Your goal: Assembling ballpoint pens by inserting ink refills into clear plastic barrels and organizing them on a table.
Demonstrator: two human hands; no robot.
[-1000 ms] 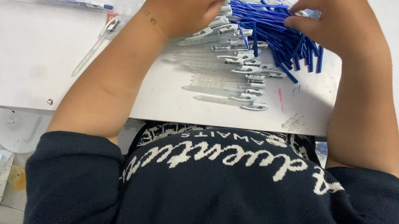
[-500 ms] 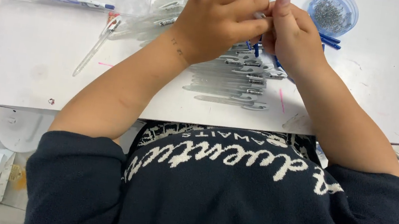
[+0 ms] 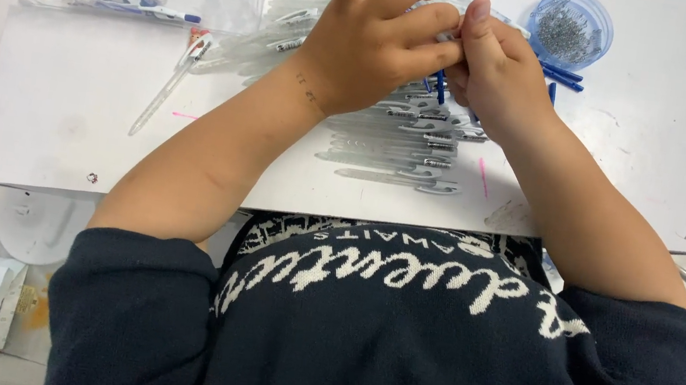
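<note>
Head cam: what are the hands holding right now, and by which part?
The left hand and right hand pinch a thin blue pen part between them by its upper end. Only its lower tip shows; the exact grip is hidden.

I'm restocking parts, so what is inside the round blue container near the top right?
The round blue container holds a heap of small silvery metal pieces, possibly springs; they are too small to tell. The bottom beneath the heap is covered. Blue pen refills lie beside it, outside.
</note>
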